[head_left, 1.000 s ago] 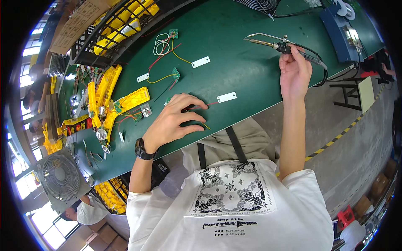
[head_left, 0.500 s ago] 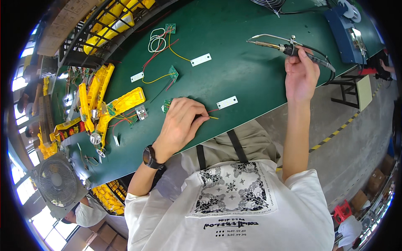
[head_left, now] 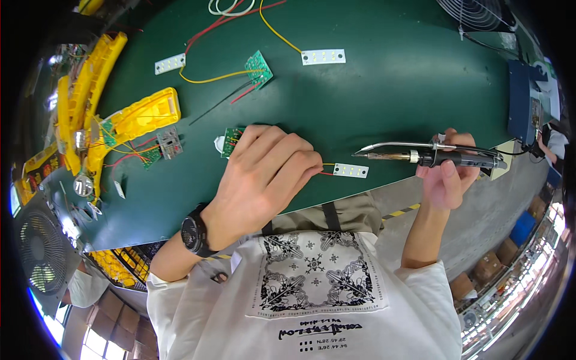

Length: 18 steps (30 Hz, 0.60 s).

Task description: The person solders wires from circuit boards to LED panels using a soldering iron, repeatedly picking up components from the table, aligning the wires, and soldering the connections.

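Observation:
My left hand is closed, thumb and fingertips pinching a yellow wire low over the green table. The wire's far end meets a small white LED board, and a red wire runs into the same edge. Partly under the knuckles lies a green circuit board with a white round part beside it. My right hand grips a black soldering iron with a thin metal guide tube along its top. Its tip points left, just above the LED board, a small gap apart.
Beyond my left hand lie another green circuit board and two white LED boards, one at left, one at right. Yellow plastic housings crowd the left side. A blue machine and a wire fan guard stand at right.
The soldering iron has come down and left, close to the LED board. The yellow wire's end, loose before, now reaches that board. My view has shifted nearer the table.

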Motion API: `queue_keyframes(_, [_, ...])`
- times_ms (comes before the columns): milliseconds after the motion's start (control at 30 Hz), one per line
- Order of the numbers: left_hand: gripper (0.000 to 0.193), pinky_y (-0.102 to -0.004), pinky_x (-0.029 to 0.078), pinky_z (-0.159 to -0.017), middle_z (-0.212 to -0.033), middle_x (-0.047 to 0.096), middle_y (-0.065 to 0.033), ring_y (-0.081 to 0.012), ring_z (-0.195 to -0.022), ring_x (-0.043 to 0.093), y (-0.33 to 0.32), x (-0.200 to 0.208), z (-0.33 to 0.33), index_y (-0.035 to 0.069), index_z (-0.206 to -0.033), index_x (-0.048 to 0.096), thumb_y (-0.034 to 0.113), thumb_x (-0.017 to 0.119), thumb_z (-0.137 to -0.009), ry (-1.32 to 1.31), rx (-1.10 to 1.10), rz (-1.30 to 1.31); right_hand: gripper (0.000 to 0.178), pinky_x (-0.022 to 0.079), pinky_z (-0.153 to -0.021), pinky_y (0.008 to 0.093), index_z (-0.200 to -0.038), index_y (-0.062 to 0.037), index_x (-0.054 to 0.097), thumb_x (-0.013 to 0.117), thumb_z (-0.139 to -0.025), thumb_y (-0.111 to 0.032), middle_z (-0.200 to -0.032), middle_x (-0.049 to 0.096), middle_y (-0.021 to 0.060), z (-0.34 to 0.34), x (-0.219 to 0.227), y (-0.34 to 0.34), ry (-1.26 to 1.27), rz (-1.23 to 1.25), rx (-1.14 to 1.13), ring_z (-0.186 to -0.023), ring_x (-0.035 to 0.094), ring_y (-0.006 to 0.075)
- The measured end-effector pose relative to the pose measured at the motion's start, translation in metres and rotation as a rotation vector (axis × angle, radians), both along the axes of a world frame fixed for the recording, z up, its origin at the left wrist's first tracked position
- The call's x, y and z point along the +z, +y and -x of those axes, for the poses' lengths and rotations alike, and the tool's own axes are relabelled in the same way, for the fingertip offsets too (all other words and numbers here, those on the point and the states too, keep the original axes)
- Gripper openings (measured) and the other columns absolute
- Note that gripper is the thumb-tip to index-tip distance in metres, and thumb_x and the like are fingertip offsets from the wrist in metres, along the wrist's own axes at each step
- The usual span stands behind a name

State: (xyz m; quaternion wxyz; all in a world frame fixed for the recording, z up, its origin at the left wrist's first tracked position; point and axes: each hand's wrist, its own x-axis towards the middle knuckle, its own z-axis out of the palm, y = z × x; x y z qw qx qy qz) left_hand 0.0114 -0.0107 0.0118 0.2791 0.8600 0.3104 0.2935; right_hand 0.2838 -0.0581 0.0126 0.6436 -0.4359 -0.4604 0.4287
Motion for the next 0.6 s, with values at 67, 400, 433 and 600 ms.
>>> queue_keyframes(67, [0.024, -0.0364, 0.041, -0.069, -0.081, 0.061, -0.0061, -0.0251, -0.072, 0.056, 0.001, -0.002, 0.0, 0.003, -0.084, 0.058, 0.004, 0.074, -0.066, -0.031, 0.001, 0.003, 0.035, 0.045, -0.037, 0.0258, -0.096, 0.0111, 0.05, 0.069, -0.079, -0.012, -0.075, 0.051, 0.0161, -0.004, -0.004, -0.001, 0.008, -0.002, 0.014, -0.046, 0.053, 0.017])
queue_keyframes(400, [0.031, -0.0358, 0.041, -0.067, -0.081, 0.06, -0.0046, -0.0236, -0.07, 0.055, -0.001, -0.013, 0.0, 0.004, -0.083, 0.059, 0.003, 0.075, -0.056, 0.005, 0.012, -0.052, 0.03, 0.043, -0.043, 0.0245, -0.093, 0.0108, 0.049, 0.064, -0.078, -0.011, -0.074, 0.046, 0.0123, -0.003, -0.007, 0.0, -0.173, -0.044, 0.145, -0.046, 0.051, 0.0164])
queue_keyframes(433, [0.032, -0.0357, 0.041, -0.067, -0.081, 0.06, -0.0044, -0.0236, -0.07, 0.055, -0.001, -0.014, 0.0, 0.004, -0.083, 0.059, 0.004, 0.076, -0.056, 0.002, 0.013, -0.068, 0.03, 0.043, -0.044, 0.0246, -0.093, 0.0107, 0.049, 0.065, -0.078, -0.011, -0.074, 0.047, 0.012, -0.003, -0.006, 0.0, -0.202, -0.046, 0.148, -0.046, 0.051, 0.0161])
queue_keyframes(600, [0.032, -0.0359, 0.041, -0.067, -0.081, 0.06, -0.0044, -0.0239, -0.071, 0.055, -0.003, -0.014, 0.0, 0.005, -0.083, 0.06, 0.004, 0.076, -0.055, 0.01, 0.003, -0.064, 0.031, 0.044, -0.045, 0.026, -0.094, 0.0109, 0.05, 0.065, -0.078, -0.012, -0.074, 0.048, 0.012, -0.004, -0.007, 0.0, -0.23, -0.027, 0.184, -0.048, 0.052, 0.0161])
